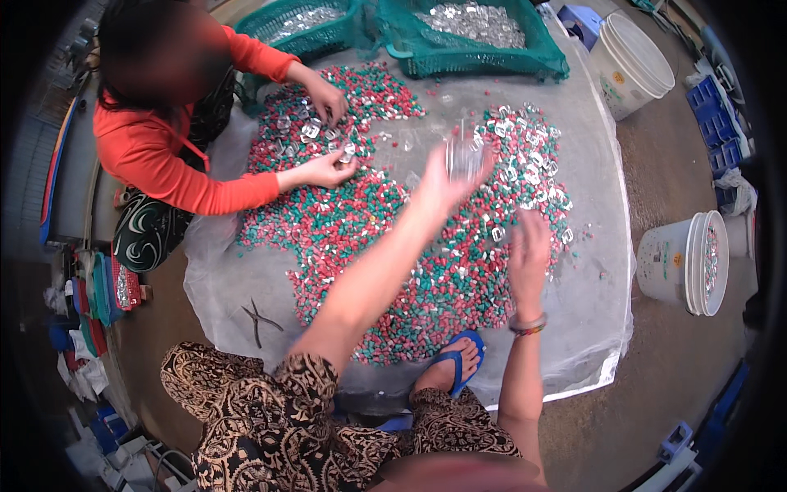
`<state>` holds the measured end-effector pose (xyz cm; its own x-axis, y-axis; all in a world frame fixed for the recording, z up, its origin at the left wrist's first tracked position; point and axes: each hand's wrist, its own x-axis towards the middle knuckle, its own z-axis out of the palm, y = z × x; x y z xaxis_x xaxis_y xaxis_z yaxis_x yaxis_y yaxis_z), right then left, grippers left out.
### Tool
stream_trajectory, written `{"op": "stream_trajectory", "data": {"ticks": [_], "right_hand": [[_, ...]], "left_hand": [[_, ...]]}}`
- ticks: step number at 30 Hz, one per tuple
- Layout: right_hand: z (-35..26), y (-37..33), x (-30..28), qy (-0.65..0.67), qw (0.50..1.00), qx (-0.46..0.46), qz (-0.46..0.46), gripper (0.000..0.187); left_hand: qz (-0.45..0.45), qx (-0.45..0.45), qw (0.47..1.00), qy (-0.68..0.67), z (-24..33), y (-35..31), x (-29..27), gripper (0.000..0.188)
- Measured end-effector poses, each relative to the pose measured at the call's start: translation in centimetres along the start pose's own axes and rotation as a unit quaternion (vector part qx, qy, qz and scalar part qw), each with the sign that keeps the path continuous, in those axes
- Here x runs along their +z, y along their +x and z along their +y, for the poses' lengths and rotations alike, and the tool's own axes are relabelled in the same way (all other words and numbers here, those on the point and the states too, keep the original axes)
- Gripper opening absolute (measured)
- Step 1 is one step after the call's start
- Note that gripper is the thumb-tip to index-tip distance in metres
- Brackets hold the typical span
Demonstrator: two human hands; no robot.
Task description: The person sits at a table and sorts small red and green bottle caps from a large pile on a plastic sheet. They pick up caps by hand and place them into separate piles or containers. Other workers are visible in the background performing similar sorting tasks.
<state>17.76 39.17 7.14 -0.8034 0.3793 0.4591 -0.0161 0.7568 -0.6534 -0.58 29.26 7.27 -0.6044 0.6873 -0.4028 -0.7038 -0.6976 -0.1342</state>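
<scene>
My left hand [453, 176], blurred by motion, reaches over the middle of the pile with clear plastic pieces [465, 157] in its grip; their exact shape is smeared. Lower and to the right, my right hand [529, 254] hovers over the pile's right edge, fingers stretched out and somewhat blurred, with nothing visible in them. Beneath both hands spreads a pile of small red, green and white pellets [443, 279]. Loose clear plastic frame-like pieces [525, 156] lie on the pellets at the upper right, just beyond my right hand.
Opposite left, a person in an orange top [180, 176] handles clear pieces over the pile. Green mesh-lined baskets [484, 61] of clear pieces stand at the back. Pliers [258, 322] lie on the whitish sheet [586, 312]. White buckets [672, 261] stand at right; my blue sandal [473, 361] touches the sheet.
</scene>
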Motion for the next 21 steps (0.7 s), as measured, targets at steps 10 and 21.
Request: {"op": "stream_trajectory", "data": {"ticks": [10,21], "right_hand": [[16.0,-0.6,1.2,-0.029,0.962,0.269,-0.02,0.069],[21.0,2.0,7.0,-0.18,0.893,0.346,-0.226,0.099]], "left_hand": [[-0.054,0.127,0.754,0.642,8.0,4.7,12.9,0.052],[-0.046,0.128,0.096,0.986,-4.2,10.0,-3.9,0.089]]}}
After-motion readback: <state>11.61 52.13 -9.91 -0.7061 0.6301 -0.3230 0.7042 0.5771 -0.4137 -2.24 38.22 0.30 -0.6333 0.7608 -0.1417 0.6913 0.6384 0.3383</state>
